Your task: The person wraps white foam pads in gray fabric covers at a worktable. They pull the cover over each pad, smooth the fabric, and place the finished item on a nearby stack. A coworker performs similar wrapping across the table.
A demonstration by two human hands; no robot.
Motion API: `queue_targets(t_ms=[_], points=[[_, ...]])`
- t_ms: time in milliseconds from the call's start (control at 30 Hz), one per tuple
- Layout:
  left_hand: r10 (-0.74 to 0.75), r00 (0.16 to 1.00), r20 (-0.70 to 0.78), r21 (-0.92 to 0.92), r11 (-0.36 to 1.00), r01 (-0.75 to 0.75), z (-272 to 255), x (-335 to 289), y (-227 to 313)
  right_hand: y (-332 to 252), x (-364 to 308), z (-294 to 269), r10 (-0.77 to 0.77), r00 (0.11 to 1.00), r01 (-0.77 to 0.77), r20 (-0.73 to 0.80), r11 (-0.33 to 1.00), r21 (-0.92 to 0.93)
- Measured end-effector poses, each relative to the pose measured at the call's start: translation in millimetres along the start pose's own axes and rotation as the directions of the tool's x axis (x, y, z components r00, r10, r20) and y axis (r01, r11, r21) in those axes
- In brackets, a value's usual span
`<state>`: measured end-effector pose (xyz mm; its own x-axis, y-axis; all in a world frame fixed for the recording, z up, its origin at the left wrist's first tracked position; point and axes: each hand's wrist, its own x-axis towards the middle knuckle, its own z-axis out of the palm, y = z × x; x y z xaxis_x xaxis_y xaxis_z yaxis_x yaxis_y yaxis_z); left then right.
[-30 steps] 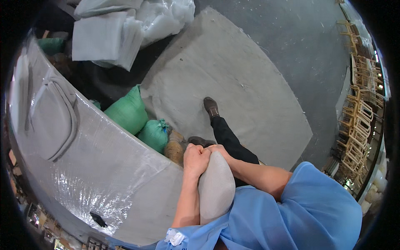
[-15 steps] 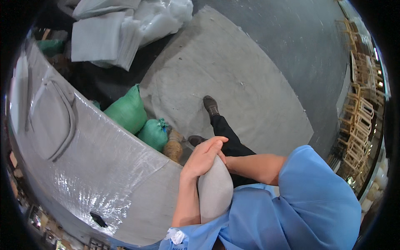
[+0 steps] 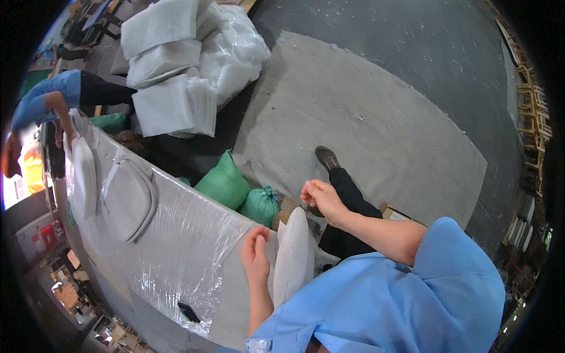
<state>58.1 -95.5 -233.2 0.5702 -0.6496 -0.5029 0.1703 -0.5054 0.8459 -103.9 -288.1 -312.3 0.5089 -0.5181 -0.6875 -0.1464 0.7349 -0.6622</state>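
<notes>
A pale grey seat cushion (image 3: 296, 253) stands on edge on the table's near side, leaning against my blue shirt between my forearms. My left hand (image 3: 256, 250) hovers just left of it, apart from the cover, empty, with loosely bent, slightly blurred fingers. Above and to the right of the cushion's top, my right hand (image 3: 323, 200) is raised with its fingers curled in, and nothing shows in it. The plastic-covered table (image 3: 176, 235) runs along my left side. Farther along it lies another grey cushion (image 3: 129, 200) with piped edges.
A black phone (image 3: 188, 312) lies on the table. Green sacks (image 3: 223, 181) stand on the floor beside it. White padding sheets (image 3: 162, 103) are piled at the far left. A co-worker in blue (image 3: 62, 88) bends over the far table end, by a white cushion (image 3: 84, 176). Wooden frames (image 3: 529, 129) line the right.
My hands have come off the cushion's top and moved apart, left hand to the left, right hand up and right. My view has shifted, bringing the co-worker into sight.
</notes>
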Motion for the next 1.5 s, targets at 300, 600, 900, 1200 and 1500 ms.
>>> queue_targets(t_ms=[300, 600, 900, 1200, 1500], points=[[-0.023, 0.978, -0.206, 0.296, 0.952, 0.085, 23, -73, -56, -7, -19, 25, -0.142, 0.926, 0.135, 0.349, 0.990, 0.044], [-0.274, 0.928, -0.251, -0.051, 0.962, 0.270, -2, -131, -53, -52, -37, 41, -0.069, 0.888, -0.011, 0.454, 0.985, 0.171], [0.077, 0.684, -0.725, 0.192, 0.977, 0.093, -6, -154, -72, -87, -25, 123, 0.442, 0.676, 0.279, 0.589, 0.587, -0.761], [-0.220, 0.768, -0.601, 0.081, 0.940, 0.333, -21, -193, -65, -39, -31, 211, 0.661, 0.584, 0.780, 0.471, -0.298, -0.550], [-0.332, 0.586, -0.739, 0.026, 0.855, 0.517, 10, -209, -103, -7, -39, 195, 0.437, 0.592, 0.803, 0.677, -0.396, -0.446]])
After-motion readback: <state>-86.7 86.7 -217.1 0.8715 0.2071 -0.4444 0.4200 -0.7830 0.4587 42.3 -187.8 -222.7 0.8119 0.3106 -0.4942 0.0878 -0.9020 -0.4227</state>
